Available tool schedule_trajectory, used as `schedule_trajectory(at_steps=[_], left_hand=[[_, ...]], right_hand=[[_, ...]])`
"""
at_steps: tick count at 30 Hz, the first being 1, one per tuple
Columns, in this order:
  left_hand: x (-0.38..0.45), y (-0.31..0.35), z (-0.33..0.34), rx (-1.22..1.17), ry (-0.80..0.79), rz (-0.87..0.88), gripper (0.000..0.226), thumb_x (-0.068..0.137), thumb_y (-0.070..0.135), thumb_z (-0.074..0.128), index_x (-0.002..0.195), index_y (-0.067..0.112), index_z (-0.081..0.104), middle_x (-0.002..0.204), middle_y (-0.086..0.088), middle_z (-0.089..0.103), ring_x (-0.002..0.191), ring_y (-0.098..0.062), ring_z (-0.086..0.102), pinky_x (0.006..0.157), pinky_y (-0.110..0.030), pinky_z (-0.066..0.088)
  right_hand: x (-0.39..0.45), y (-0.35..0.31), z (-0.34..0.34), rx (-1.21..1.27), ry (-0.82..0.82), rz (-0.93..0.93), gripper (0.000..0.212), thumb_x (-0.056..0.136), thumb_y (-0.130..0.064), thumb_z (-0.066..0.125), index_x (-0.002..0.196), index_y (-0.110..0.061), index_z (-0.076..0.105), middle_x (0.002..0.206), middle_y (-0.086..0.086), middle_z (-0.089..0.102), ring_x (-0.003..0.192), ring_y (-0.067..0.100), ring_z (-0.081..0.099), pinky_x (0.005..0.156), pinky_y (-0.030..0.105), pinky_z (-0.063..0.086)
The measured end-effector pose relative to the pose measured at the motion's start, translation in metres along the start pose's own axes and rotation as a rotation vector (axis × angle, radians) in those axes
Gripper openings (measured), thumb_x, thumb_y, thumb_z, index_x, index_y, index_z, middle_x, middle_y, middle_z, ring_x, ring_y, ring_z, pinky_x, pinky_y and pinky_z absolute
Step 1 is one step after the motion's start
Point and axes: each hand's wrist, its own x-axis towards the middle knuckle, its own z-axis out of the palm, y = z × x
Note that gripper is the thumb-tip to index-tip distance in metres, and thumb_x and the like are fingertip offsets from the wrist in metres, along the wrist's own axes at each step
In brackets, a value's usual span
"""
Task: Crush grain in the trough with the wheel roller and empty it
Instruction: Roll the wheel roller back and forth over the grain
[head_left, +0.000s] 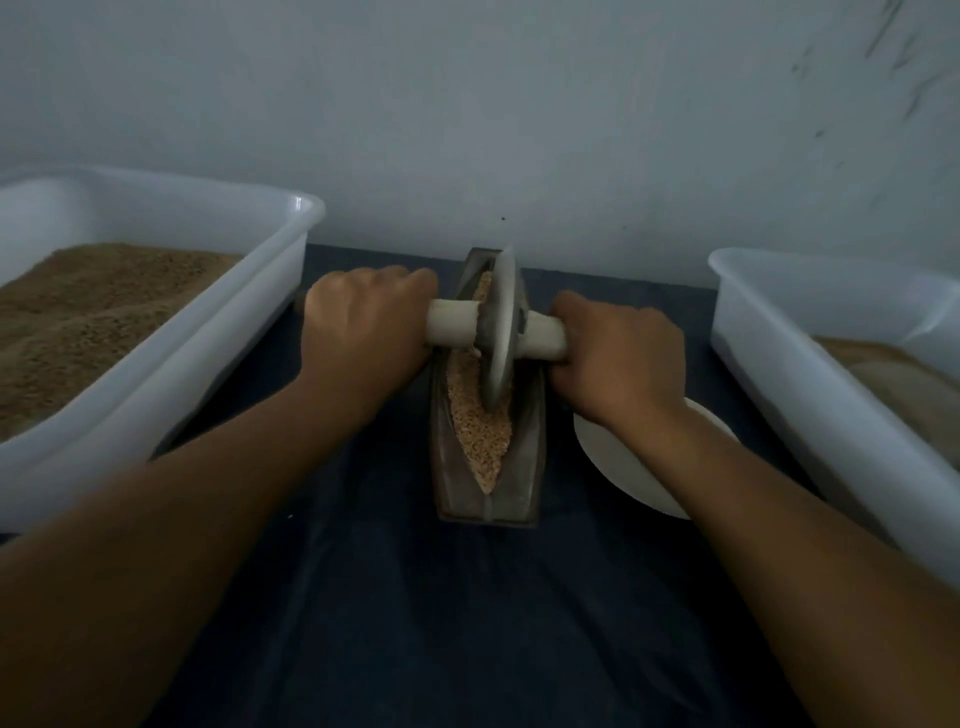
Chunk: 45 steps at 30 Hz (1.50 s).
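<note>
Looks like we're mid-crush: both the left hand (363, 322) and right hand (618, 353) have fingers curled tight round the wheel roller (501, 322) handle, wheel sitting in the trough (485, 415) on the desk, grain (480, 441) looks mostly whole, so emptying isn't started.

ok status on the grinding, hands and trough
Left hand and right hand both grip the roller handle. Wheel sits in the trough, grain still inside. Nothing blocking.
</note>
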Motion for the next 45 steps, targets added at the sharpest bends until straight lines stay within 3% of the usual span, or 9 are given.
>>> schedule_trajectory(at_steps=[7, 15, 22, 30, 45], left_hand=[[-0.035, 0.0, 0.001, -0.148, 0.224, -0.092, 0.014, 0.085, 0.023, 0.062, 0.077, 0.017, 0.052, 0.07, -0.004, 0.055, 0.062, -0.023, 0.051, 0.056, -0.041, 0.041], [-0.051, 0.003, -0.014, -0.267, 0.335, -0.115, 0.014, 0.087, 0.025, 0.065, 0.078, 0.019, 0.056, 0.073, 0.0, 0.056, 0.067, -0.02, 0.051, 0.06, -0.041, 0.039], [-0.049, 0.005, -0.027, -0.277, 0.34, -0.087, 0.012, 0.088, 0.021, 0.066, 0.079, 0.016, 0.06, 0.073, -0.002, 0.057, 0.067, -0.022, 0.051, 0.063, -0.043, 0.039], [-0.047, 0.006, -0.053, -0.247, 0.405, -0.06, 0.015, 0.091, 0.021, 0.061, 0.076, 0.017, 0.06, 0.071, -0.001, 0.056, 0.067, -0.025, 0.051, 0.062, -0.038, 0.029], [-0.055, 0.003, -0.049, -0.283, 0.32, -0.043, 0.014, 0.092, 0.026, 0.061, 0.081, 0.017, 0.061, 0.074, -0.002, 0.058, 0.07, -0.026, 0.053, 0.064, -0.045, 0.036]], right_hand=[[-0.021, -0.014, -0.017, -0.005, 0.174, -0.063, 0.012, 0.08, -0.023, 0.066, 0.089, -0.023, 0.058, 0.073, -0.004, 0.057, 0.065, 0.025, 0.054, 0.066, 0.034, 0.022], [-0.044, -0.019, -0.032, 0.084, 0.22, -0.037, 0.018, 0.083, -0.025, 0.067, 0.1, -0.023, 0.064, 0.084, -0.004, 0.06, 0.076, 0.021, 0.054, 0.073, 0.033, 0.021], [-0.055, -0.017, -0.035, 0.192, 0.216, 0.01, 0.029, 0.081, -0.029, 0.072, 0.109, -0.025, 0.068, 0.089, -0.004, 0.063, 0.082, 0.021, 0.057, 0.077, 0.033, 0.027], [-0.058, -0.018, -0.054, 0.237, 0.289, 0.012, 0.024, 0.082, -0.029, 0.069, 0.106, -0.026, 0.07, 0.089, -0.005, 0.064, 0.082, 0.021, 0.059, 0.076, 0.038, 0.035], [-0.067, -0.019, -0.052, 0.254, 0.237, 0.001, 0.027, 0.083, -0.026, 0.072, 0.11, -0.024, 0.071, 0.092, -0.002, 0.066, 0.084, 0.023, 0.059, 0.078, 0.039, 0.037]])
